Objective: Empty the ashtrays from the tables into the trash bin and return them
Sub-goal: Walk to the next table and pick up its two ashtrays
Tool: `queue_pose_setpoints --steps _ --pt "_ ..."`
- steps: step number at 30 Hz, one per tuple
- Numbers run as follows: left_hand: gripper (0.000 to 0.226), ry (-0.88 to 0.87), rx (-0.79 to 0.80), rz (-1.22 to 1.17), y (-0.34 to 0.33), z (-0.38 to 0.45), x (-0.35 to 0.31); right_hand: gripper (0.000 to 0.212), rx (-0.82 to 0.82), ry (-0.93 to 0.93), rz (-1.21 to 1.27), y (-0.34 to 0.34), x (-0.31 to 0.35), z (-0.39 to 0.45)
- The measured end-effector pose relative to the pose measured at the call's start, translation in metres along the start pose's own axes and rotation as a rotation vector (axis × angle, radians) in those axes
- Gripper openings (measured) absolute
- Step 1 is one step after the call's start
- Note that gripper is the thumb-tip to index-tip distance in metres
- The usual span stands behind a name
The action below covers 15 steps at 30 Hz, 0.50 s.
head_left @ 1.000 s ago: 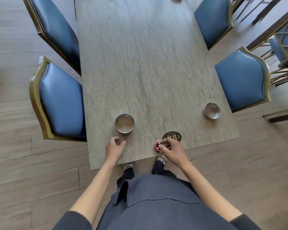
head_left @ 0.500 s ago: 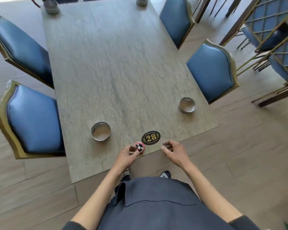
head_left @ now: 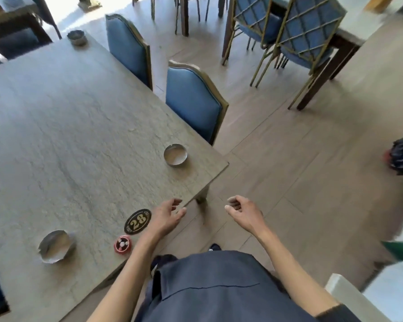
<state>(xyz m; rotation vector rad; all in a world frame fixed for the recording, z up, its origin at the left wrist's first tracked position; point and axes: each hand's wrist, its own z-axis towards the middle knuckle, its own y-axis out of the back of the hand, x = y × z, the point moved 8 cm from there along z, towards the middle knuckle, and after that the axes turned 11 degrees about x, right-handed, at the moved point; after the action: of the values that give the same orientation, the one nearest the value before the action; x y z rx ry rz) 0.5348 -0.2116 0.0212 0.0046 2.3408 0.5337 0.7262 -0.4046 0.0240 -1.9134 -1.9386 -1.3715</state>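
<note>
Both hands [head_left: 166,216] [head_left: 244,211] off table [head_left: 56,135]; three ashtrays [head_left: 175,155] [head_left: 56,246] [head_left: 76,37] remain.

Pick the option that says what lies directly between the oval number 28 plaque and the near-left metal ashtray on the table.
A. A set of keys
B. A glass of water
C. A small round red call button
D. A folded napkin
C. A small round red call button sits on the table just below the number 28 plaque and to the right of the near-left ashtray.

Stone-look table [head_left: 68,135] bears three, seemingly metal, ashtrays [head_left: 175,155], number plaque [head_left: 137,221], call button [head_left: 123,244].
</note>
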Motion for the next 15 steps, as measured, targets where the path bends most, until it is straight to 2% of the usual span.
queue_pose_setpoints --steps 7,11,15 --pt "0.042 -0.072 0.093 0.098 -0.035 0.049 -0.084 0.027 -0.089 -0.069 0.066 0.072 -0.045 0.011" --pt "0.034 -0.128 0.096 0.126 -0.039 0.087 -0.124 0.027 -0.135 -0.081 0.096 0.108 -0.054 0.036" --pt "0.039 -0.157 0.131 0.132 -0.040 0.137 -0.166 0.029 -0.132 -0.118 0.087 0.146 -0.057 0.068"
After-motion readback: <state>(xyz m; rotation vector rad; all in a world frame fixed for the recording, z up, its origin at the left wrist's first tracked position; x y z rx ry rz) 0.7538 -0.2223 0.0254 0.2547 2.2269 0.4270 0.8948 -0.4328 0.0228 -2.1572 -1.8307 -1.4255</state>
